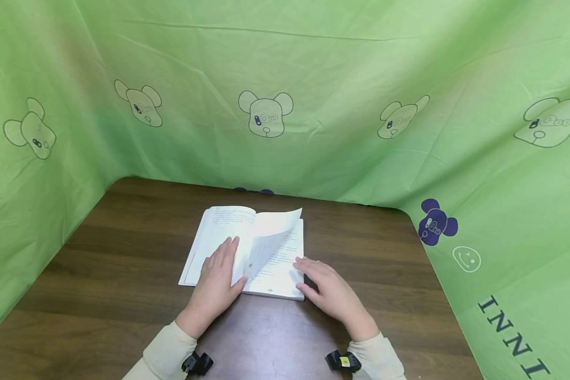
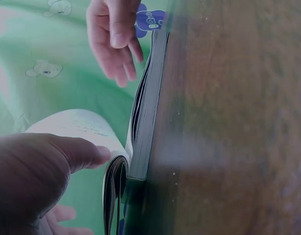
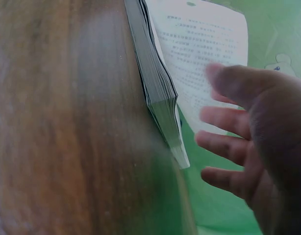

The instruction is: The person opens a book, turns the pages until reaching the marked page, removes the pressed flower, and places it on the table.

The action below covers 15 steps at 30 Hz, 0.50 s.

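An open book (image 1: 277, 272) with printed white pages lies on the table. One page (image 1: 271, 245) stands raised and curved over the right half, its upper corner lifted. My left hand (image 1: 217, 279) rests on the left-hand pages, fingers extended, with the thumb near the spine at the lower edge. My right hand (image 1: 330, 290) is at the book's right edge with nothing gripped; its fingers are spread and slightly bent in the right wrist view. In the left wrist view the thick page block (image 2: 150, 107) shows edge-on.
The brown wooden table (image 1: 109, 253) has rounded far corners. Green cloth (image 1: 332, 63) printed with bear heads hangs behind and along both sides. A small black device (image 1: 197, 363) is on the left wrist and another black device (image 1: 343, 361) on the right.
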{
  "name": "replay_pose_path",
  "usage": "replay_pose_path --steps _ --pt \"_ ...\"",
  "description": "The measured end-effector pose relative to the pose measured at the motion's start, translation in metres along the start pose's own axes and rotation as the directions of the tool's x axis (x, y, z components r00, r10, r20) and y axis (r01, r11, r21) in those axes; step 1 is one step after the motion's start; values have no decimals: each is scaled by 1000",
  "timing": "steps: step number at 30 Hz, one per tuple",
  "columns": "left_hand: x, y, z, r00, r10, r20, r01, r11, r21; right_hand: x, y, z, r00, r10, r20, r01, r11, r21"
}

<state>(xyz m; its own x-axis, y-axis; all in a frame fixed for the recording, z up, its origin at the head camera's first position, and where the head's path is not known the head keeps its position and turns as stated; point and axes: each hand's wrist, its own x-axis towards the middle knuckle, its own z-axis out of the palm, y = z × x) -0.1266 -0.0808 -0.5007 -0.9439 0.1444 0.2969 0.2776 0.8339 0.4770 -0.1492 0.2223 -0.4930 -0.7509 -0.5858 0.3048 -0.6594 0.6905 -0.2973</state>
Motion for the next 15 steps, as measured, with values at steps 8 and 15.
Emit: replay_pose_path --steps 8,15 --pt "-1 -1 -2 992 81 -100 -78 996 34 -3 0 2 985 -18 171 10 999 50" --pt "-1 -3 -3 975 154 -163 -140 986 94 -3 0 2 981 -2 196 -2 1000 20"
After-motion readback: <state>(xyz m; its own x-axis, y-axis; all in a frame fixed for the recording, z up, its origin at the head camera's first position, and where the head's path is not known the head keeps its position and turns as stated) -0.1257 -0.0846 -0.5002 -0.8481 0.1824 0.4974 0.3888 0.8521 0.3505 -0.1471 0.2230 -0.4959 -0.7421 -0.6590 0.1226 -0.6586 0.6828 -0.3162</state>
